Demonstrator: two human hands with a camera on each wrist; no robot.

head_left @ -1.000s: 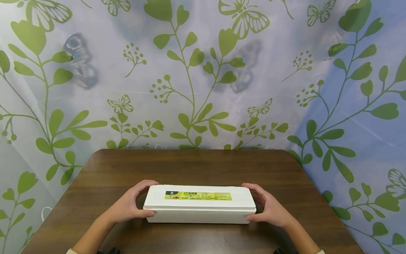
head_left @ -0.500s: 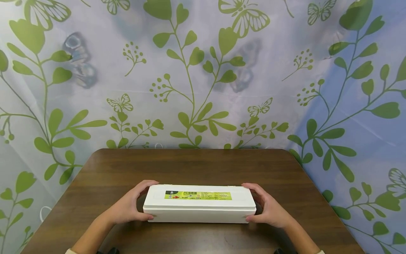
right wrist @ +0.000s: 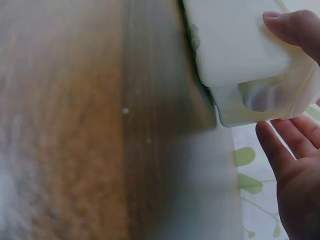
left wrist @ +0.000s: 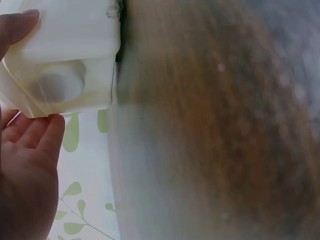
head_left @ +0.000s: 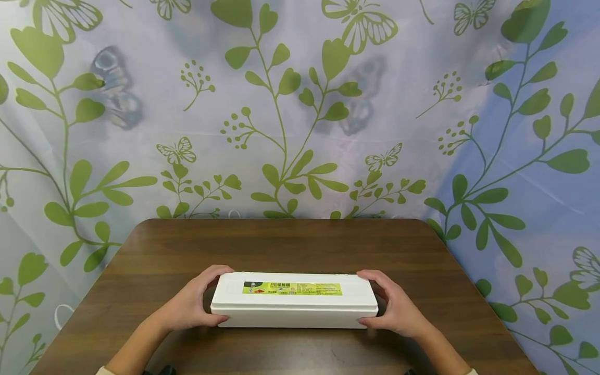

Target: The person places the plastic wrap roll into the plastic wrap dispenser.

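Note:
A long white cling film box (head_left: 300, 318) with a yellow-green label (head_left: 292, 288) lies lengthwise near the front of the brown table. My left hand (head_left: 187, 302) grips its left end, the thumb on the front face and the fingers at the back edge. At the right end my right hand (head_left: 398, 304) holds it the same way. In the left wrist view a round roll end (left wrist: 60, 82) shows through the opening in the box's end. The right wrist view shows a similar opening (right wrist: 261, 95) between thumb and fingers. Its lid looks closed.
The wooden table (head_left: 290, 242) has rounded far corners. Behind it hangs a pale curtain (head_left: 300, 130) printed with green leaves and butterflies. A white ring (head_left: 63, 316) shows beside the table's left edge.
Both thumbs have shifted slightly on the box's front face, the right one inward. The box stays in place between the hands.

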